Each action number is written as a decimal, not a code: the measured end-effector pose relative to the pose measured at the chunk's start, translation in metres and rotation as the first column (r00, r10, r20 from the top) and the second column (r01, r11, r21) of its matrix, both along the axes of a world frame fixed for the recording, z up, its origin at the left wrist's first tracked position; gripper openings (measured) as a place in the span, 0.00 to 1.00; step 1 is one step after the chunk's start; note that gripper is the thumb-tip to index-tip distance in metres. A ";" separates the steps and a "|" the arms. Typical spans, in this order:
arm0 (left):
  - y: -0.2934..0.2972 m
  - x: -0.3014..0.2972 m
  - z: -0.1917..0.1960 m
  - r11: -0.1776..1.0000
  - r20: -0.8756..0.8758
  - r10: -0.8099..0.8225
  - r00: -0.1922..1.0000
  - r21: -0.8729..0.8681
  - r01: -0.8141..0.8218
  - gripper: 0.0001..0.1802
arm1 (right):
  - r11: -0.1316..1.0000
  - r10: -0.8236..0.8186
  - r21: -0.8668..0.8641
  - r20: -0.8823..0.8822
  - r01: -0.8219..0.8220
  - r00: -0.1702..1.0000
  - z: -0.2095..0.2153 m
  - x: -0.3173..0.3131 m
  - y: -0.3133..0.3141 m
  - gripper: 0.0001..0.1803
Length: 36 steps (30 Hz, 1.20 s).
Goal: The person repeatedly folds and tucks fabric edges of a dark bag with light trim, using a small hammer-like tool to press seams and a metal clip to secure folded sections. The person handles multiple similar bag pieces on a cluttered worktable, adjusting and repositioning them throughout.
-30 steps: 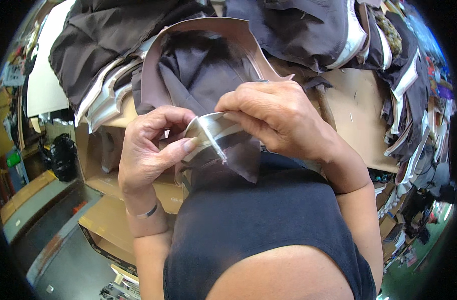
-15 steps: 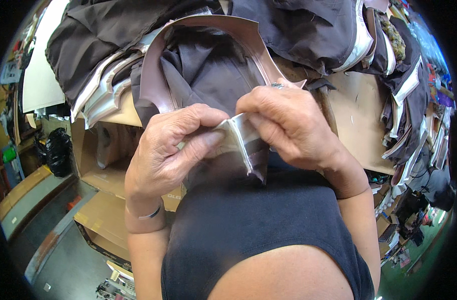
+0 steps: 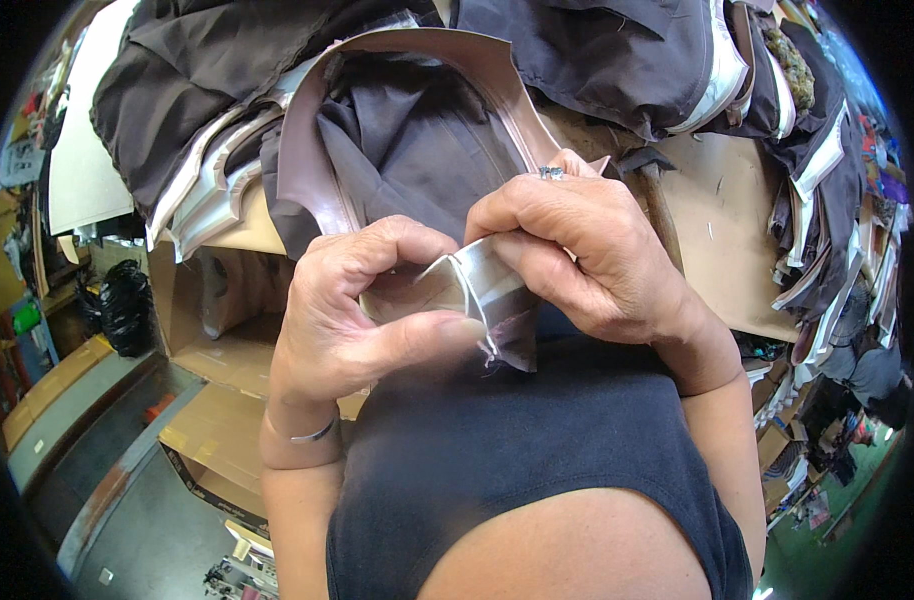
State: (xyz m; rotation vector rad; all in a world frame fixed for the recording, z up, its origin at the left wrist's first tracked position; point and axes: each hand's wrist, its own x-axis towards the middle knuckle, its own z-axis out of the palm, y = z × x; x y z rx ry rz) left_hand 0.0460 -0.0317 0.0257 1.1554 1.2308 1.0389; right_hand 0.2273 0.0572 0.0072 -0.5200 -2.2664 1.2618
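Note:
A curved, pale pink leather-like piece (image 3: pixel 307 165) with dark brown lining cloth (image 3: pixel 417 120) spreads in front of me. Near my belly its edges meet in a pale seam (image 3: pixel 474 300) that ends in loose threads. My left hand (image 3: pixel 352 300) is closed on the piece, index finger near the seam's upper end and thumb tip pressed beside its lower part. On the other side my right hand (image 3: pixel 577 260) pinches the pale backing between thumb and bent fingers. The parts of the piece under both hands are hidden.
Stacks of similar dark cloth pieces (image 3: pixel 217 80) with pale edges lie at the far left, and more (image 3: pixel 617 60) at the far right. Cardboard (image 3: pixel 727 240) covers the work surface. Open cardboard boxes (image 3: pixel 212 440) and a black plastic bag (image 3: pixel 125 305) stand at left.
My left thumb has slid down and right along the seam, widening the gap to the index finger. The seam's pale edges now stand apart. My right hand has barely moved.

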 end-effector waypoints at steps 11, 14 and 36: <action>0.000 0.001 0.001 1.000 0.006 -0.002 1.000 -0.004 0.002 0.13 | 0.999 0.053 -0.009 0.012 -0.053 0.999 0.002 0.003 0.000 0.22; -0.001 0.005 0.004 1.000 0.002 0.017 1.000 -0.010 -0.017 0.13 | 0.997 0.072 -0.011 0.095 -0.071 0.993 0.008 0.003 -0.002 0.23; -0.006 0.003 -0.002 0.984 0.119 -0.036 0.992 -0.171 0.056 0.07 | 0.970 0.022 -0.241 -0.030 -0.029 0.999 0.004 0.000 -0.006 0.04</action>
